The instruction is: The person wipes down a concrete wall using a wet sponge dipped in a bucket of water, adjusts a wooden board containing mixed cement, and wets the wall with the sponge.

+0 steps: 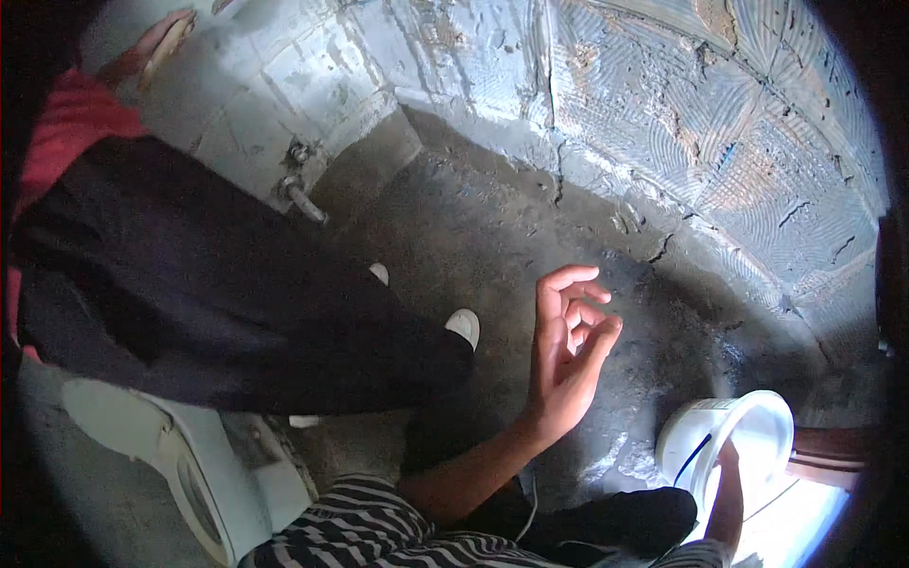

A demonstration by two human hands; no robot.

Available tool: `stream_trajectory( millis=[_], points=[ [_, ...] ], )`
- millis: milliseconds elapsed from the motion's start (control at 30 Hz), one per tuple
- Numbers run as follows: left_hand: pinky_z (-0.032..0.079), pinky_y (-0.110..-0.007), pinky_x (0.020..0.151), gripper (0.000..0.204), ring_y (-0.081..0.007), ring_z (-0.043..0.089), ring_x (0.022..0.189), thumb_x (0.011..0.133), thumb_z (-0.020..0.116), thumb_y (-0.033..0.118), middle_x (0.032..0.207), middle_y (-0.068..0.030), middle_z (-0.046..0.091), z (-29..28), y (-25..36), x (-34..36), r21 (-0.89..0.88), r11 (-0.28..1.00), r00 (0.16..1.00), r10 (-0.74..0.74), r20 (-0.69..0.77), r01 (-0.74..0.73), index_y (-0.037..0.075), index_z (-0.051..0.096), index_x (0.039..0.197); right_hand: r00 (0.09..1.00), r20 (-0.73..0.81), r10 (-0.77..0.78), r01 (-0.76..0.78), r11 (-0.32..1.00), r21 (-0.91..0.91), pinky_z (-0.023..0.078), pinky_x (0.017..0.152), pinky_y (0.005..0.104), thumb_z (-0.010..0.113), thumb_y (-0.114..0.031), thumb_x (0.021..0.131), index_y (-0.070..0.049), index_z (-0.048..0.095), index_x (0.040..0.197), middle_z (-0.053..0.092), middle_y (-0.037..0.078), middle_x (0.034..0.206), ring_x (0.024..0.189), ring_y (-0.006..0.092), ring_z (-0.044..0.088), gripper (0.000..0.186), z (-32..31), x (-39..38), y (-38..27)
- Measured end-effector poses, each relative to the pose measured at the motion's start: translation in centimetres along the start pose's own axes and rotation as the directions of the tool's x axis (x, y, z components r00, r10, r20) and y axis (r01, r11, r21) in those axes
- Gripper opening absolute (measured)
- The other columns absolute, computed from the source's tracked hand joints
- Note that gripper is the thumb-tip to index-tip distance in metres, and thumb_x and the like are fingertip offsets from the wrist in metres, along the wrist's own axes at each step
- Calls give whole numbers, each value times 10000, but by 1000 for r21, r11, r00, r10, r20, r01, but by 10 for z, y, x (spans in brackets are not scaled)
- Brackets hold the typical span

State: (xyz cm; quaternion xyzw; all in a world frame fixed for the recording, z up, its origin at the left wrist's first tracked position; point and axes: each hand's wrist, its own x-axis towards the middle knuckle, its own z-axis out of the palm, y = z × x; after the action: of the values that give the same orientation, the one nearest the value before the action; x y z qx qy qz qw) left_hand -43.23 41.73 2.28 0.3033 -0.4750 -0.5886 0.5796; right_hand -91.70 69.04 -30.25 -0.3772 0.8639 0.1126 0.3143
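Observation:
My left hand (568, 352) is raised in mid-view over the dark wet floor. It holds nothing; its fingers curve loosely and stay apart from the thumb. At the lower right my right hand (727, 456) is at the mouth of a white bucket (689, 435), overlapping its rim. Its fingers are too small and shaded to show whether they grip the rim or reach inside. A dark handle or strip (693, 458) crosses the bucket's side.
Another person in dark trousers (237, 284) and white shoes (463, 328) stands close on the left. Behind them is a pale toilet (216, 473). A pipe fitting (303, 197) sticks out at the far left wall. A rough, ridged wall (701, 123) curves along the far side.

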Motion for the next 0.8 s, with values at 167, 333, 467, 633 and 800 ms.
stream_trajectory(
  millis=[167, 333, 467, 633, 800],
  points=[
    [423, -225, 667, 478, -86, 482, 817, 829, 550, -11, 1025, -54, 434, 0, 7, -6, 13, 1000, 999, -23, 29, 22, 74, 338, 1249, 994, 110, -4, 2, 1000, 17, 542, 615, 435, 582, -172, 741, -32, 548, 1124, 620, 139, 995, 804, 328, 624, 410, 23, 24, -22],
    [420, -222, 670, 438, -73, 466, 816, 832, 560, -17, 1011, -51, 428, 8, 7, -15, 39, 996, 992, -78, 99, 75, 66, 362, 1214, 986, 165, -4, -3, 999, 39, 544, 615, 438, 583, -176, 744, -33, 546, 1131, 616, 140, 1007, 811, 330, 624, 414, 29, 26, -21],
    [426, -222, 658, 410, -69, 480, 787, 841, 544, -27, 987, -49, 446, 24, 4, -19, 30, 994, 988, -110, 112, 107, 67, 374, 1202, 982, 189, -29, 16, 998, 68, 545, 615, 442, 584, -179, 747, -33, 544, 1136, 613, 141, 1016, 816, 331, 624, 418, 28, 23, -16],
    [420, -193, 593, 416, -67, 502, 717, 810, 557, -38, 898, -33, 497, 34, -12, -21, 93, 994, 984, -78, 159, 64, 68, 398, 1179, 977, 188, -105, 82, 989, 123, 547, 615, 445, 585, -183, 750, -34, 542, 1143, 609, 142, 1028, 823, 332, 624, 422, 27, 31, 3],
    [457, -233, 649, 296, -117, 564, 746, 836, 536, 32, 883, -84, 586, 13, 19, -7, 438, 871, 972, 162, 172, -223, 34, 492, 1128, 946, 287, -148, 95, 977, 190, 548, 616, 449, 586, -187, 753, -34, 540, 1149, 606, 144, 1039, 830, 334, 624, 427, 18, 27, -7]
  ],
)
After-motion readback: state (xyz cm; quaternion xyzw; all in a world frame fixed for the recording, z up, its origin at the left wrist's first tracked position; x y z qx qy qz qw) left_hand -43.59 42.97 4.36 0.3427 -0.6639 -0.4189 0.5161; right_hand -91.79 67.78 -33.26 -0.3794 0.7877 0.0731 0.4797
